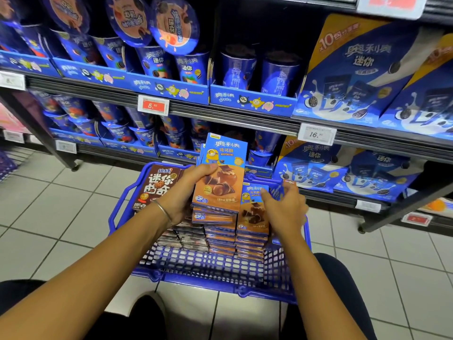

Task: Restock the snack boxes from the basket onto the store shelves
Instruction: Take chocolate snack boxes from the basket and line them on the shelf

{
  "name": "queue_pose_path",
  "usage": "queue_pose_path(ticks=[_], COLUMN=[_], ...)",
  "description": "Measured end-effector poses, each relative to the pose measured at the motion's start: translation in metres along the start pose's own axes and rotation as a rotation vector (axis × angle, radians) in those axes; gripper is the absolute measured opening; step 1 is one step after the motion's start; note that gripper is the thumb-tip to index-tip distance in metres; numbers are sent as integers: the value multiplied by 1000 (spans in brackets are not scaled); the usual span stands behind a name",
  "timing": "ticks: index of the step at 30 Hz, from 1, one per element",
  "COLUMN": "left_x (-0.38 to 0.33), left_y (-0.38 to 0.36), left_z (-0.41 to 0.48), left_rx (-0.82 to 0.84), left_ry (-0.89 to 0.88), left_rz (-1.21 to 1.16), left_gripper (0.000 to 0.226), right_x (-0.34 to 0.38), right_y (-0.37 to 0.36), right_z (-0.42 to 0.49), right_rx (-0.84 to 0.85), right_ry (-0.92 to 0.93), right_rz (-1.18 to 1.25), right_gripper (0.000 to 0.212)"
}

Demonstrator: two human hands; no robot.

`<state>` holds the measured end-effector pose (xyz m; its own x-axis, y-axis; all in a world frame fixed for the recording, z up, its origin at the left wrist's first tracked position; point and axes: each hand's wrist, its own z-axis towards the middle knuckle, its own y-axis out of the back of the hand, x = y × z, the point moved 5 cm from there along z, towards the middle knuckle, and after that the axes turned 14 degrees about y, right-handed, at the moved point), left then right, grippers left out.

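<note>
A blue plastic basket (pixel 215 271) stands on the tiled floor in front of the store shelves (pixel 220 114). Inside it lie stacks of blue-and-orange snack boxes (pixel 250 234) and brown chocolate snack boxes (pixel 159 187). My left hand (pixel 188 190) grips a small pile of the blue-and-orange boxes (pixel 220 182), lifted above the basket with the thumb across the top box. My right hand (pixel 284 207) reaches over the right-hand stack in the basket, fingers loosely spread and touching the top box (pixel 250 212).
The shelves hold blue cookie cups (pixel 186 67) in display trays and large blue cookie packs (pixel 355 77) on the right. Price tags (pixel 316 134) hang on the shelf rails. My knees (pixel 338 290) flank the basket on the white tiled floor (pixel 61 204).
</note>
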<state>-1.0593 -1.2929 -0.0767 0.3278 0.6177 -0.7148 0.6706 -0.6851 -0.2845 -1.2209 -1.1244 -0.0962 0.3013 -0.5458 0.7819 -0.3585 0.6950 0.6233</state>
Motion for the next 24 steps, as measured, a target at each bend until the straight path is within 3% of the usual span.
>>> queue_pose_path(ticks=[3,7,12,15,18,21,24], left_x=[4,5,5,2,1,-1,-2], left_y=[-2,-5,-5,-4,0,-1,0], left_z=[0,0,1,4,6,7,11], left_rx=[-14,-2,-7,-7,-29,-35,-68], left_ry=[14,31,13,-20,-12,-20,-101], left_rz=[1,24,-32,-73,-129,-121,-80], left_gripper=[86,90,88,81,93,105,111], right_x=[-32,-52,-35,-6,28,54,67], right_y=[9,-2,23,42,36,15,-1], right_z=[12,4,4,1,-5,-15,-21], right_rx=[35,72,-170,-250,-95,100,183], right_ry=[-6,30,127,62,-72,-96,-107], right_rz=[-332,-231,135,611,1108,1128,1122], right_gripper=[75,75,57,49,46,39,34])
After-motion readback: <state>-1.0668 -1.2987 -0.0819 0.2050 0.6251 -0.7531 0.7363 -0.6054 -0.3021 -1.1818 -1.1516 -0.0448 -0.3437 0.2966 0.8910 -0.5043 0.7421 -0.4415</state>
